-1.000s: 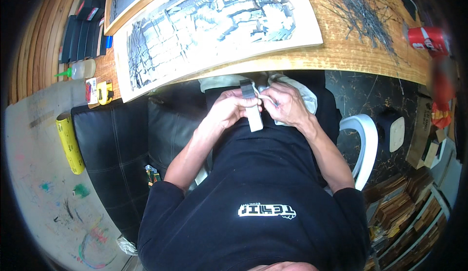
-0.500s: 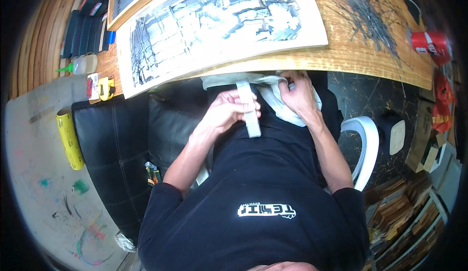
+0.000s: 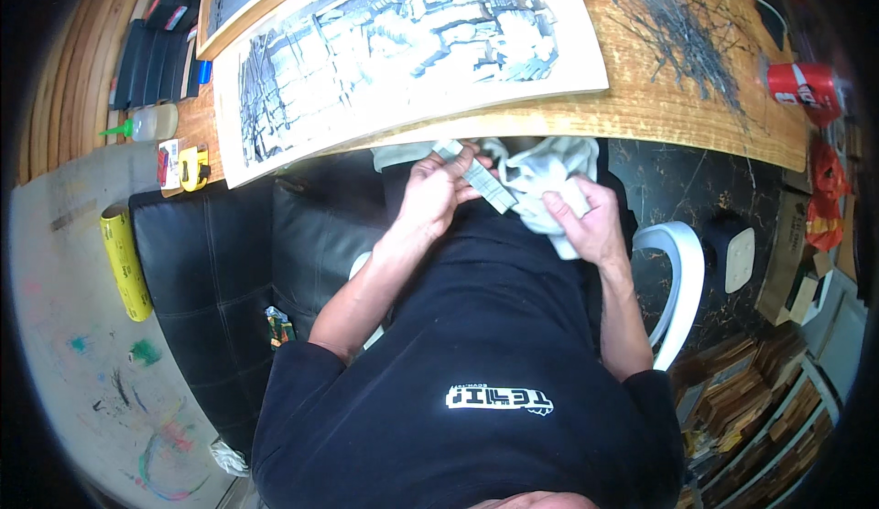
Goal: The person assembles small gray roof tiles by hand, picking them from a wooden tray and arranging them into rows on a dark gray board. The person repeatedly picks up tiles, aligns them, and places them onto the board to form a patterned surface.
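Observation:
My left hand [image 3: 432,196] is closed around a flat, pale grey strip [image 3: 492,189] with fine dark lines across it. The strip slants down to the right, and its material I cannot make out. To the right, my right hand [image 3: 595,221] grips a rumpled whitish cloth [image 3: 554,163] spread over my lap, thumb on top. The strip's lower end is close to the cloth. Both hands are just below the table edge. On the table [image 3: 641,111] lies a white board bearing a black, white and grey relief picture [image 3: 403,37].
A heap of thin dark sticks [image 3: 687,33] and a red can [image 3: 804,91] occupy the table's right side. At left are a wooden frame [image 3: 211,37], a green-tipped bottle [image 3: 154,123], a yellow tape measure [image 3: 194,168] and a black sofa [image 3: 201,271]. A white chair arm [image 3: 685,280] curves beside me.
The strip has turned from nearly upright to slanting, and my left hand has moved up and right. My right hand has come down and right, pulling the cloth into a looser bunch.

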`<state>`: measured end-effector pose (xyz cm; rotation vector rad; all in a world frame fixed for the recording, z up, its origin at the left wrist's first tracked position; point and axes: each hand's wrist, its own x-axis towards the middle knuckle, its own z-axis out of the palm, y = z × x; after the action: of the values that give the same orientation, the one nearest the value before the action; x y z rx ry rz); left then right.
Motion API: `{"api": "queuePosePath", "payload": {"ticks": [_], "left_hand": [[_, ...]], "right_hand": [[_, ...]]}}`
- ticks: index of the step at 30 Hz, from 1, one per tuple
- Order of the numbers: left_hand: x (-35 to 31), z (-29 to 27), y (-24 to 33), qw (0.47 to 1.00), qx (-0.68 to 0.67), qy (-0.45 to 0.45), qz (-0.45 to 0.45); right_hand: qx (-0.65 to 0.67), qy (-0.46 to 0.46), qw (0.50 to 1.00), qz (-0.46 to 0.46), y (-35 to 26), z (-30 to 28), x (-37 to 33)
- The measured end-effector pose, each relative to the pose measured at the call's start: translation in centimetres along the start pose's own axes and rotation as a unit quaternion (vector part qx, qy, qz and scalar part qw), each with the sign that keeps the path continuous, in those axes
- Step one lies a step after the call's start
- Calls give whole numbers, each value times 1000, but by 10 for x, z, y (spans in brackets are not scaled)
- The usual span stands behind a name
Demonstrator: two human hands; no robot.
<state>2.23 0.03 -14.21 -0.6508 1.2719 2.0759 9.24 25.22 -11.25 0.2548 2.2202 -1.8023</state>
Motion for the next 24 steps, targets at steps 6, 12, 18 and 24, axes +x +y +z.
{"api": "queuePosePath", "payload": {"ticks": [6, 12, 18, 24], "left_hand": [[-15, 48, -28, 994, -63, 75, 54], [3, 34, -56, 991, -23, -4, 135], [-6, 35, -49, 993, -47, 21, 109], [6, 7, -25, 980, -109, 81, 146]], "right_hand": [[83, 52, 990, -104, 59, 66, 27], [-39, 47, 998, 7, 9, 59, 29], [-7, 83, 994, -64, 20, 66, 16], [279, 134, 948, 75, 77, 48, 3]]}}
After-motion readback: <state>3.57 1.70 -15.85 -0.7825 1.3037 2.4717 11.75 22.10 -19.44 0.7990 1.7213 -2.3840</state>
